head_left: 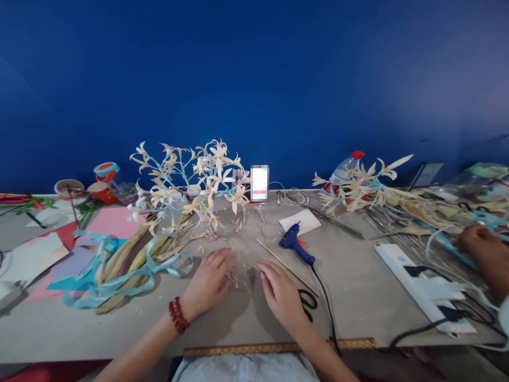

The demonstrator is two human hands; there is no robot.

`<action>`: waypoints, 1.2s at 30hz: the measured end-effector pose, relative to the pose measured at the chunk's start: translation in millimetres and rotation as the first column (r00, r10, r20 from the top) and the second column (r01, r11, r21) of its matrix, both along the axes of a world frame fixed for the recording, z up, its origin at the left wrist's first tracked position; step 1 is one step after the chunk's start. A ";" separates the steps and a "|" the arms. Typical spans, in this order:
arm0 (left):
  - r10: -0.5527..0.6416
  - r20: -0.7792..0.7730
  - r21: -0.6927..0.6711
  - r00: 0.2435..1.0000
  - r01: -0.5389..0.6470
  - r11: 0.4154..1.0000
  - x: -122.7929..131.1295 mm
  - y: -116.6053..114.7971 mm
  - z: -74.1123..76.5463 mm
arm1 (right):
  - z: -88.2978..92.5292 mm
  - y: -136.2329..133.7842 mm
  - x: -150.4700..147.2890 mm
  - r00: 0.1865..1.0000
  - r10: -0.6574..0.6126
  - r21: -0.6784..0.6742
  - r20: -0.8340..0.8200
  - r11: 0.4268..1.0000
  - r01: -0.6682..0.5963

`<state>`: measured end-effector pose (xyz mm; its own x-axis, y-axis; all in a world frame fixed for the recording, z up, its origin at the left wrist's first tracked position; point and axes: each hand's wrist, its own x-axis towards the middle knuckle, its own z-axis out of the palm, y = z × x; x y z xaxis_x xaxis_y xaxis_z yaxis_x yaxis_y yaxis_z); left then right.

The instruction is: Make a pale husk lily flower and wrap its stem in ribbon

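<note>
My left hand (209, 281), with a red bead bracelet (178, 315) on the wrist, is low over the grey table with its fingers apart. Small dry scraps (231, 276) lie by its fingertips. Across a narrow gap, my right hand (280, 292) has its fingers stretched out and nothing visible in them. Beside it are a thin wooden stick (288, 267) and the black handles of scissors (308, 303), whose blades are hidden. A blue glue gun (295, 241) lies further right, partly over a white paper (312, 222).
Cream artificial flowers (210, 180) stand behind my left hand, near a phone (260, 183). Husk strips with blue ribbon (151, 262) lie at left. A white power strip (413, 286) with cables and a co-worker's hand (483, 254) are at right. A patterned strip (246, 349) runs along the front edge.
</note>
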<state>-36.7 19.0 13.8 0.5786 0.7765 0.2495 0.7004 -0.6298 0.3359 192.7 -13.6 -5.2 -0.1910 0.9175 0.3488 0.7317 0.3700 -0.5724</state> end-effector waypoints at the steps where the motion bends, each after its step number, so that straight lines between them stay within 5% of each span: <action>1: -0.077 -0.058 0.007 0.995 0.077 0.997 6.7 -5.6 -1.5 | -0.3 0.2 0.6 1.000 -0.004 0.012 -0.006 1.000 0.004; 4: -0.302 -0.166 -0.011 0.939 0.305 0.952 25.2 -22.6 -9.9 | 0.1 1.6 4.0 1.000 -0.011 0.021 -0.007 1.000 0.011; 7: -0.349 -0.198 -0.007 0.916 0.355 0.935 34.9 -29.2 -20.0 | 1.9 2.8 9.2 0.999 -0.029 0.020 -0.019 0.999 0.030; 16: 0.022 -0.239 0.117 0.971 0.006 0.993 22.9 -0.3 -34.0 | 5.9 2.5 13.0 0.998 -0.030 0.028 -0.058 0.999 0.031; 22: 0.088 -0.219 0.156 0.972 -0.054 0.986 5.7 -12.2 -41.3 | 9.1 1.3 9.9 0.997 0.007 0.005 -0.081 1.000 -0.007; 29: 0.185 -0.280 0.186 0.942 -0.135 0.973 -35.4 -67.4 -47.1 | 11.9 -1.6 6.2 0.993 0.061 -0.075 -0.105 0.995 -0.069; 33: 0.321 -0.296 0.229 0.900 -0.260 0.938 -83.0 -125.4 -58.1 | 8.7 -2.3 3.8 0.991 0.090 -0.091 -0.095 0.991 -0.098; 36: 0.497 -0.205 0.292 0.843 -0.433 0.853 -128.5 -179.2 -65.1 | 4.9 -1.9 1.1 0.990 0.113 -0.084 -0.090 0.989 -0.120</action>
